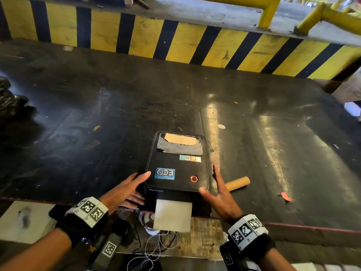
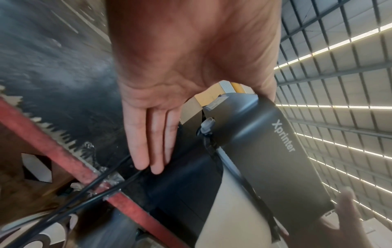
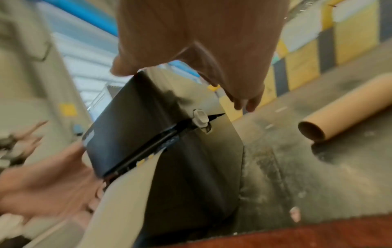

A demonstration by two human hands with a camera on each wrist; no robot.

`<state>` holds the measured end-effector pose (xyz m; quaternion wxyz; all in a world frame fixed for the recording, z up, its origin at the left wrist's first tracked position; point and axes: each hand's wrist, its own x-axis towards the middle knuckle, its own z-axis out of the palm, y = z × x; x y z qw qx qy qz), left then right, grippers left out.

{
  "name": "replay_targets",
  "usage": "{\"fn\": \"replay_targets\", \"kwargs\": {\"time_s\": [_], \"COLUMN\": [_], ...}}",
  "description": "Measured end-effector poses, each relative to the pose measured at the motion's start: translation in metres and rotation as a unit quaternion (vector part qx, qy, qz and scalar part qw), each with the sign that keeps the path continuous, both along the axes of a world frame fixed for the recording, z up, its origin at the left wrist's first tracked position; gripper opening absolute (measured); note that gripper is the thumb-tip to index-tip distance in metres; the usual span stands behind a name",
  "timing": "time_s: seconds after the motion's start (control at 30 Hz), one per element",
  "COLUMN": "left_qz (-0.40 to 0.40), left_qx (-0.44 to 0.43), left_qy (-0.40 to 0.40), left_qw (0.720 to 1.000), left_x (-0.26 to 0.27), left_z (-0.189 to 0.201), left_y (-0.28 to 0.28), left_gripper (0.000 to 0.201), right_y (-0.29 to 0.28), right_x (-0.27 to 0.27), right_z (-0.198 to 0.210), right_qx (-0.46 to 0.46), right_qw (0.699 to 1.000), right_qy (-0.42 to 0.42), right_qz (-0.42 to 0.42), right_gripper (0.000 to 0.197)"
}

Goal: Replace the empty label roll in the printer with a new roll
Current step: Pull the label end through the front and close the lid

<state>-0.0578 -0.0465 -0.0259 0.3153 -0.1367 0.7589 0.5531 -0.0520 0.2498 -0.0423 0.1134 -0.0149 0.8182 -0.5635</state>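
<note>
A black Xprinter label printer point(image 1: 175, 173) sits at the near edge of the dark table point(image 1: 97, 114) with its lid down. A strip of blank label paper point(image 1: 172, 215) hangs out of its front slot. My left hand point(image 1: 127, 190) is open against the printer's left side, thumb on the lid's edge and fingers point(image 2: 152, 142) straight along the body point(image 2: 275, 159). My right hand point(image 1: 218, 190) is open at the right side, thumb at the lid's front corner. A bare cardboard core point(image 1: 237, 183) lies on the table just right of that hand, also in the right wrist view point(image 3: 339, 114).
A yellow and black striped barrier point(image 1: 175, 42) runs along the far side of the table. A black bag point(image 1: 9, 98) lies at the far left. Cables point(image 1: 154, 249) and a white roll point(image 1: 149, 223) sit below the table's red front edge point(image 1: 312, 227).
</note>
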Motion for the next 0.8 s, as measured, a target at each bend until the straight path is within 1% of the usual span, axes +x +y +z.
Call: {"fn": "replay_targets", "kwargs": {"time_s": [0.03,0.07,0.1,0.17,0.27,0.3,0.4,0.53,0.63,0.67,0.7,0.77,0.8], "left_qz": [0.001,0.0,-0.003,-0.008,-0.016,-0.018,-0.032,-0.029,-0.027,-0.027,-0.025,-0.021,-0.022], "left_qx": [0.0,0.004,0.009,0.018,0.019,0.021,0.02,0.016,0.014,0.014,0.013,0.011,0.011], "left_qy": [-0.002,-0.005,-0.008,-0.007,-0.003,-0.004,0.0,0.009,0.012,0.013,0.014,0.013,0.012], "left_qw": [1.0,1.0,1.0,1.0,1.0,1.0,0.999,0.999,0.999,0.999,0.999,1.0,1.0], "left_x": [0.002,0.003,0.004,0.005,0.002,0.001,0.0,0.001,0.001,0.001,0.001,0.0,-0.001], "left_z": [0.0,0.001,0.002,0.003,-0.001,-0.002,-0.003,-0.007,-0.01,-0.01,-0.01,-0.011,-0.011], "left_y": [0.0,0.001,0.002,0.003,0.0,0.0,-0.001,-0.001,-0.002,-0.002,-0.001,-0.001,0.0], "left_gripper": [0.124,0.12,0.114,0.107,0.111,0.112,0.117,0.119,0.115,0.113,0.112,0.111,0.111], "right_y": [-0.002,-0.003,-0.004,-0.004,-0.004,-0.004,-0.002,0.0,-0.001,-0.001,-0.002,-0.006,-0.006], "right_x": [0.001,0.001,0.001,0.0,0.001,0.001,0.001,0.001,0.0,0.001,0.002,0.007,0.008], "right_z": [0.002,0.003,0.004,0.007,0.01,0.01,0.003,-0.001,-0.003,-0.002,0.001,0.007,0.009], "right_qx": [-0.036,-0.05,-0.049,-0.06,-0.105,-0.112,-0.119,-0.121,-0.116,-0.113,-0.111,-0.106,-0.104], "right_qw": [0.998,0.995,0.993,0.987,0.973,0.969,0.965,0.965,0.967,0.966,0.967,0.968,0.969], "right_qy": [-0.043,-0.076,-0.103,-0.145,-0.198,-0.211,-0.226,-0.224,-0.221,-0.225,-0.225,-0.221,-0.218], "right_qz": [-0.019,-0.032,-0.037,-0.043,-0.053,-0.056,-0.061,-0.063,-0.057,-0.053,-0.048,-0.049,-0.052], "right_gripper": [0.124,0.126,0.122,0.104,0.084,0.082,0.089,0.116,0.118,0.109,0.087,0.028,0.015]}}
